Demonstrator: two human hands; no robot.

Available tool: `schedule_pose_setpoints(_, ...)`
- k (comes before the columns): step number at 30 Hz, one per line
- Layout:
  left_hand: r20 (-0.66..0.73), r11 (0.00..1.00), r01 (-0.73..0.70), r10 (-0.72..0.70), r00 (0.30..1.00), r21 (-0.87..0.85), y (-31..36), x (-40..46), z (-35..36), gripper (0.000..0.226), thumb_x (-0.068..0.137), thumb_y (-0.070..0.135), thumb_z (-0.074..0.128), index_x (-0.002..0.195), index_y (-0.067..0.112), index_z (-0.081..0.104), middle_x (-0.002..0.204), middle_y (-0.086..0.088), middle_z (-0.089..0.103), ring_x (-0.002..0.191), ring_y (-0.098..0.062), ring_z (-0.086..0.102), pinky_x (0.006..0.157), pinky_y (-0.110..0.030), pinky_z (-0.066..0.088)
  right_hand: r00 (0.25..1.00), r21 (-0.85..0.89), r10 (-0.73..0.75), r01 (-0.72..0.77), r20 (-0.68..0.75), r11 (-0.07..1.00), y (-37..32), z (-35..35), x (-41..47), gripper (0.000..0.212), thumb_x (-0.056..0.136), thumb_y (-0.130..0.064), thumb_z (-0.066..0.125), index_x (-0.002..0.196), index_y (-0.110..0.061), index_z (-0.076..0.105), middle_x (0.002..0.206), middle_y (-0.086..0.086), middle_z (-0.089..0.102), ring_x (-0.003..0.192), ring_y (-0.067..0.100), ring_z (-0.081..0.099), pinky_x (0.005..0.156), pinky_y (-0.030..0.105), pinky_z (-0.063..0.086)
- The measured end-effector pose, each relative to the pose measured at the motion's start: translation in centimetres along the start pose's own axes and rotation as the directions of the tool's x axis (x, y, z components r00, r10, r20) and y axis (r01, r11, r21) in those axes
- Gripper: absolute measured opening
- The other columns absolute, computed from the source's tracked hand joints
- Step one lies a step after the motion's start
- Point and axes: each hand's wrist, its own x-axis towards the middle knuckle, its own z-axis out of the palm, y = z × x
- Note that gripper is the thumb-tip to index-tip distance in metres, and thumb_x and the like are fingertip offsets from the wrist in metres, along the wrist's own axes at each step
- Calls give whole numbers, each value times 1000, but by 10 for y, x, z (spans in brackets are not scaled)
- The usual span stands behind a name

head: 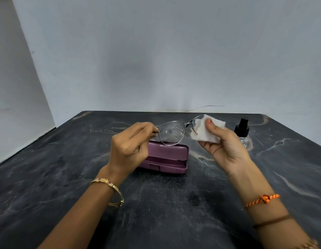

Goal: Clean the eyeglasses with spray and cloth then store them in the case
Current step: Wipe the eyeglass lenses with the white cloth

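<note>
The thin metal-framed eyeglasses (171, 133) are held in the air above the table. My left hand (131, 146) pinches the frame at its left hinge. Droplets dot the left lens. My right hand (226, 148) grips a white cloth (205, 131) folded around the right lens, thumb on top. The purple eyeglass case (167, 156) lies shut on the table just below the glasses, partly hidden by my left hand. A small clear spray bottle (242, 131) with a black pump top stands upright behind my right hand.
The dark marbled table (156, 203) runs back to a pale wall (156, 51). Its left edge slants along a white side wall (15, 87). A thin wire (206, 106) sticks up along the back edge.
</note>
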Motion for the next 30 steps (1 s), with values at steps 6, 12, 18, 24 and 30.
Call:
schedule_pose_setpoints(6,82,998,-58,58,995,-7,6,-4,5,24,60,-26,68,74,-8,67,71,-12,68,75,-11,59,74,-10,50,999,292,-30,41,-43,956,8,8,-1,5,77,-4,57,82,-6,58,60,3,73,58,13,71,63,29,58)
schedule_pose_setpoints(12,56,999,-46,46,997,-9,2,-3,2,30,57,-30,66,76,-6,67,71,-12,68,73,-11,59,67,-15,51,998,93,-56,58,-24,994,10,6,-1,6,75,-8,59,81,-8,61,60,-1,73,58,7,69,56,21,58)
schedule_pose_setpoints(18,55,999,-52,52,997,-8,2,-1,0,26,60,-26,67,78,-7,68,72,-13,70,73,-13,60,62,-19,54,996,-124,-82,76,-44,989,4,3,-1,26,58,-18,67,82,-11,63,62,-2,73,59,7,69,53,16,55)
schedule_pose_setpoints(24,99,997,-82,82,992,-6,6,-2,2,18,63,-22,68,74,-7,69,71,-11,70,74,-11,61,63,-16,53,990,201,-10,39,-142,979,5,3,1,2,84,-12,58,84,-10,59,61,2,73,57,13,71,54,25,59)
schedule_pose_setpoints(30,66,996,-91,91,994,3,5,-3,2,14,67,-19,67,73,-7,69,70,-11,69,72,-11,60,62,-17,54,996,85,17,-10,-83,996,12,3,2,7,78,-10,61,85,-9,60,61,1,73,57,11,70,52,21,57)
